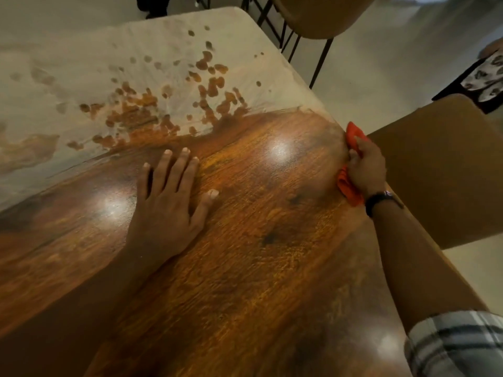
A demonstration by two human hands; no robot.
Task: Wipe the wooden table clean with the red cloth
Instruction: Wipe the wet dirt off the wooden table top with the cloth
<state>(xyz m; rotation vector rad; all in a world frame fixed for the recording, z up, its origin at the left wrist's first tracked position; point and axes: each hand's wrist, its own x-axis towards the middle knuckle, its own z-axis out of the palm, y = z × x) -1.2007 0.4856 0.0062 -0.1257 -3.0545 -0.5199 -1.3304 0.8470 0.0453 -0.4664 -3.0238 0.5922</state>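
Note:
The wooden table (258, 240) fills most of the view; its near half shows bare glossy brown wood. Its far half is covered by a pale dusty film (81, 63) broken by brown spots. My left hand (168, 202) lies flat on the wood near the middle, fingers spread, holding nothing. My right hand (366, 170) is at the table's right edge, closed around the bunched red cloth (351, 190), which sticks out above and below the fingers. A dark watch sits on that wrist.
A tan chair (449, 172) stands right beside the table's right edge, just behind my right hand. Another chair with thin black legs (321, 23) stands at the far right corner. A patterned item (487, 77) lies on the pale floor at right.

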